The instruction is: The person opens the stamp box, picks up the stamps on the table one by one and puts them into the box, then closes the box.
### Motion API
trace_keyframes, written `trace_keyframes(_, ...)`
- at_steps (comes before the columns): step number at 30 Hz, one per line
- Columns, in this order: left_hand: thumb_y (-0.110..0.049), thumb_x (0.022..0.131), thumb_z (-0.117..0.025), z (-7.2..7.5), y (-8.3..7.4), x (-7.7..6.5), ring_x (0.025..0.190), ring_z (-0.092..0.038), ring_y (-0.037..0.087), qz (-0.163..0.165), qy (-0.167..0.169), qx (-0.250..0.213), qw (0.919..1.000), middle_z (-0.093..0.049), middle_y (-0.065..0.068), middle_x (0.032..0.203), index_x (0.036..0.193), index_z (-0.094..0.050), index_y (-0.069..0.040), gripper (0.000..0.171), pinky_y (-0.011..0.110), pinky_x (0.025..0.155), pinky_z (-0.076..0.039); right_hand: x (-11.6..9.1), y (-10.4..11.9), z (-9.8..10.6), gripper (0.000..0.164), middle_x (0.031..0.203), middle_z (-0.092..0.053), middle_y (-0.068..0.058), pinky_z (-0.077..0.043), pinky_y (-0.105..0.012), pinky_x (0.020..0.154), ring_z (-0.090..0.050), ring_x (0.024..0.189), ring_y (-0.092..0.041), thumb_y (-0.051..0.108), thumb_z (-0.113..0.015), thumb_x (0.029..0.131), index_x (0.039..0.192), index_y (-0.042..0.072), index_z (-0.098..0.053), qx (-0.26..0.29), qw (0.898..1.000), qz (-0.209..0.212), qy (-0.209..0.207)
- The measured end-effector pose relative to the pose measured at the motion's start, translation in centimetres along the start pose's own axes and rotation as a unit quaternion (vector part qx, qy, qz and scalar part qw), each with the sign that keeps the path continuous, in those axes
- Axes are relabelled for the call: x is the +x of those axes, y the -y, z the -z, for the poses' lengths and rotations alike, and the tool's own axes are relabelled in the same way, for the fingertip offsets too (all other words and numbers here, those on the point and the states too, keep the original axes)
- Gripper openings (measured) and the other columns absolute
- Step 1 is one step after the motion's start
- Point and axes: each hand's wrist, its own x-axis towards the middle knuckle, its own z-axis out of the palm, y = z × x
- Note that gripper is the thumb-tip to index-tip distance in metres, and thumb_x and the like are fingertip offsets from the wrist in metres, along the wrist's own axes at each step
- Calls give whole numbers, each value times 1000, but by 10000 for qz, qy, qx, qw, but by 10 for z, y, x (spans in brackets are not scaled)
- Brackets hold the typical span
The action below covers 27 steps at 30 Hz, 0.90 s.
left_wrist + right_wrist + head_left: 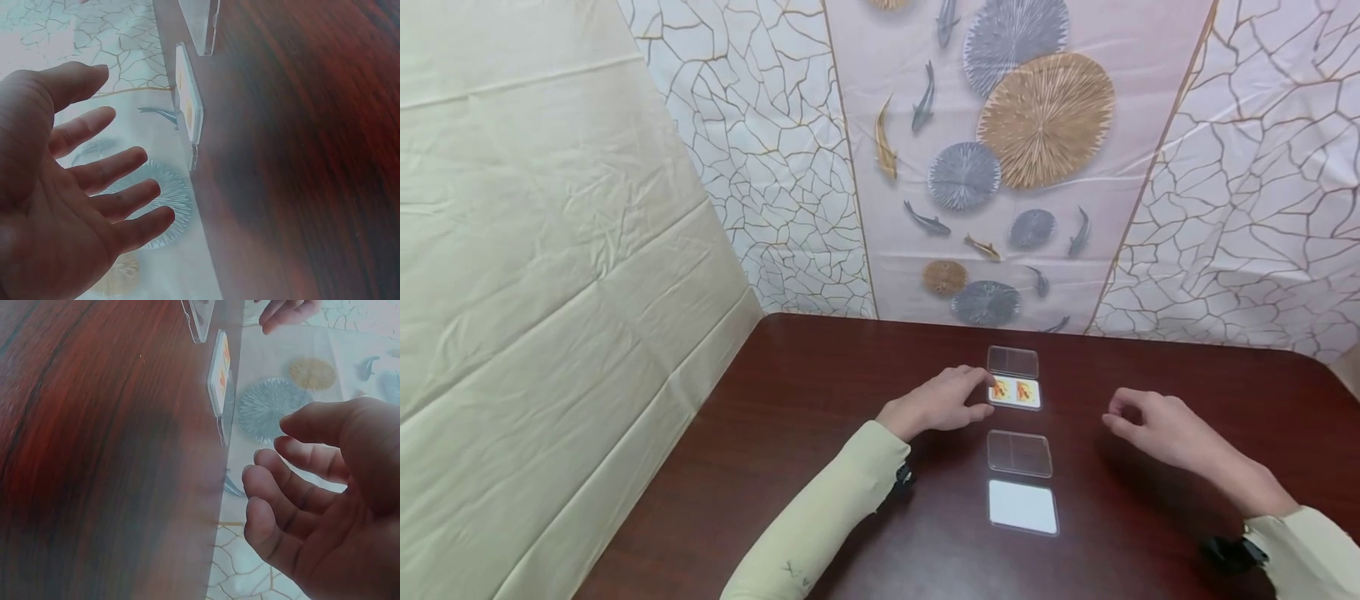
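My left hand [946, 398] hovers at the left edge of a flat clear case base [1028, 405], which contains white cards with orange pictures [1024, 390]. Its fingers are apart and hold nothing, as the left wrist view shows; the picture cards [188, 100] stand off beyond the fingertips there. To the right, my right hand [1168, 429] is above the table, fingers loosely bent and nothing in them. A clear lid [1012, 362] lies just behind the picture cards. Nearer to me are another clear lid [1019, 453] and a base with a blank white surface [1022, 507].
The dark red-brown wooden table [820, 375] has rounded far corners. Behind it hangs a patterned cloth [790, 167] with fish and round shapes. A cream cloth [550, 250] hangs along the left side. Dark wrist devices [1232, 552] sit at both cuffs.
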Motion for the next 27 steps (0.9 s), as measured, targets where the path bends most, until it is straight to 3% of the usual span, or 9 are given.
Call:
trace_keyframes(10,-41,96,-61,-4,-9,-15,116,-52,12,-24,180,117,9998,-56,1,136,139,-47,-24,49,34,103,-46,-26,-13,5,12,71,-53,12,-34,-23,57,-40,61,2,21,-70,89,85,23,-59,-275,9983,458,-226)
trace_keyframes(21,-44,95,-60,-5,-17,-28,115,-55,13,-189,235,406,9987,-59,0,131,137,-48,-26,47,36,103,-46,-55,-34,12,25,73,-52,18,-35,-22,58,-39,65,5,22,-78,82,82,31,-55,-796,9944,616,-315)
trace_keyframes(27,-44,96,-59,-4,-23,-35,117,-56,12,-389,297,480,9976,-60,-1,131,137,-49,-24,47,37,104,-45,-68,-50,15,27,76,-52,20,-37,-23,57,-39,67,7,22,-80,79,83,31,-55,-1025,9928,606,-88)
